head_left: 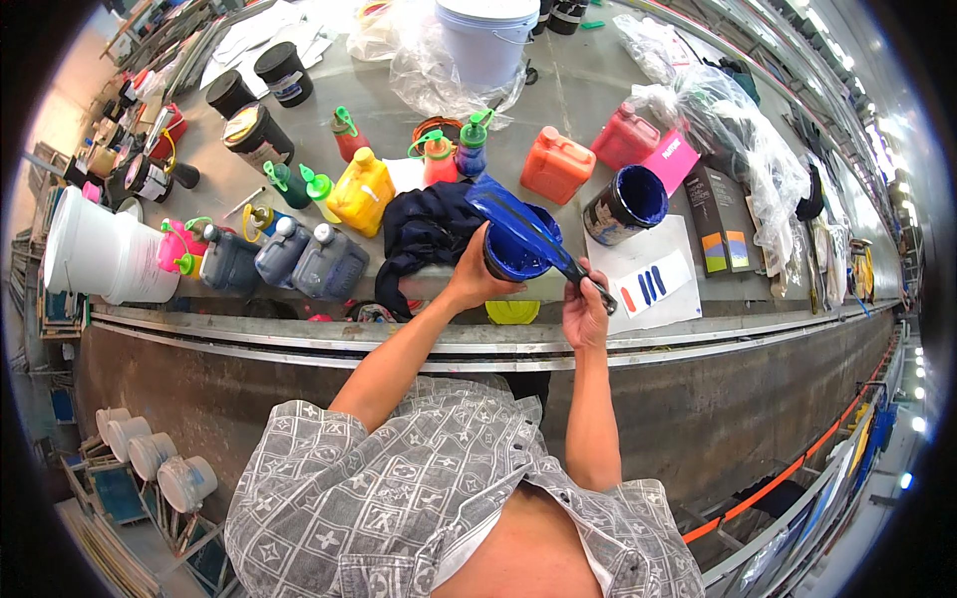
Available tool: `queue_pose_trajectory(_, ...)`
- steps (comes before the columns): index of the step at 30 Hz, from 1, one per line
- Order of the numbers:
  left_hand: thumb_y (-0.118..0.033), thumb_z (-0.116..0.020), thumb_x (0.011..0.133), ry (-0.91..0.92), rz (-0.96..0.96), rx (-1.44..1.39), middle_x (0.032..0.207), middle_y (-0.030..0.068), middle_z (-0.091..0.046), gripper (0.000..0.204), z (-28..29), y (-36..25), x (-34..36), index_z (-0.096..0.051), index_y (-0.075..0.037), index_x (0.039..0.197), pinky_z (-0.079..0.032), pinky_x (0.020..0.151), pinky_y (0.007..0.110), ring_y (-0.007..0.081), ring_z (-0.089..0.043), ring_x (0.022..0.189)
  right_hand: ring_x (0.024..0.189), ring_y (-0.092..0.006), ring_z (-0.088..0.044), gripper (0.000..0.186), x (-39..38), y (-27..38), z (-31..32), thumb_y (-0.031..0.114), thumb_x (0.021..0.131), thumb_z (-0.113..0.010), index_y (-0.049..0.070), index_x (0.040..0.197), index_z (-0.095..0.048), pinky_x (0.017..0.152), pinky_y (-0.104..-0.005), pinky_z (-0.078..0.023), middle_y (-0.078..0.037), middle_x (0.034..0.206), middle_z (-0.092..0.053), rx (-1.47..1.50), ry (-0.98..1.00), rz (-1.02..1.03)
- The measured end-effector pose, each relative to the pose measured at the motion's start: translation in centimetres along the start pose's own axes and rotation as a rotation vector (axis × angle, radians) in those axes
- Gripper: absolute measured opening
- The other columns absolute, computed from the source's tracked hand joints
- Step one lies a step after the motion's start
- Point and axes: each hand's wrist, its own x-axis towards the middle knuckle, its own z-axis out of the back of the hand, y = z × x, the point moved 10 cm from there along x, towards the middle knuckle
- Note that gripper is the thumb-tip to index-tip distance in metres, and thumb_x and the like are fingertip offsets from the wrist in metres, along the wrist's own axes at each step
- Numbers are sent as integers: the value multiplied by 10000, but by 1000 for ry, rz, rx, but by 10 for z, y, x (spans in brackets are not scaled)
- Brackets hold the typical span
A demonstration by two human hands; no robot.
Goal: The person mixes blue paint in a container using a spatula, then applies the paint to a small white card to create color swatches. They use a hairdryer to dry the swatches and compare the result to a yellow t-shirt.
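My left hand [475, 276] grips a tub of blue ink [510, 261] by its side, tilted over the front edge of the table. In my right hand [585, 311] is the dark handle of a spatula [520, 219]. Its broad blade is coated in blue and lies across the tub's mouth, pointing up and left. To the right stands a second black tub [626, 206] with blue ink inside and smeared on its rim. Beside that, a white sheet [653, 274] carries a card with one orange and several dark blue strokes. A dark cloth [424, 231] lies just left of my left hand.
Yellow [361, 194], orange [556, 166] and grey jugs [331, 263] stand around the table with small green-capped bottles. A white bucket [486, 40] sits at the back among clear plastic. On the right are a dark box [720, 219] and a pink card [670, 159].
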Motion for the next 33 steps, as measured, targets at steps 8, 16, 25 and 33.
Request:
queue_pose_trajectory(8, -150, -911, 501, 13, -1, 15, 1342, 110, -451, 1101, -3, 3, 3, -296, -39, 1407, -345, 1073, 350, 233, -443, 1259, 927, -227, -655, 179, -57, 73, 46, -15, 854, -622, 77, 1008, -611, 812, -298, -565, -169, 1134, -628, -222, -182, 55)
queue_pose_trajectory(16, -133, -908, 501, 3, -12, -41, 1338, 106, -441, 1103, -3, 2, 2, -293, -49, 1412, -336, 1075, 349, 231, -434, 1263, 823, -198, -650, 317, -132, 157, 68, 20, 857, -606, 91, 1160, -541, 711, -254, -556, -136, 1017, -643, -213, -316, 267)
queue_pose_trajectory(25, -201, -920, 491, -101, -198, 28, 1340, 123, -406, 1118, -4, -16, -9, -292, -49, 1403, -328, 1067, 400, 297, -410, 1255, 918, -241, -661, 178, -79, 232, -57, 139, 948, -566, 23, 1078, -533, 593, -305, -496, -156, 1015, -627, -798, -155, 356)
queue_pose_trajectory(33, -161, -899, 522, -42, -132, 16, 1343, 133, -400, 1087, 0, -7, -9, -285, -76, 1415, -319, 1073, 398, 301, -402, 1265, 757, -182, -669, 195, 2, 190, -146, 180, 935, -593, 16, 1035, -559, 584, -270, -491, -191, 877, -680, -1065, 63, 151)
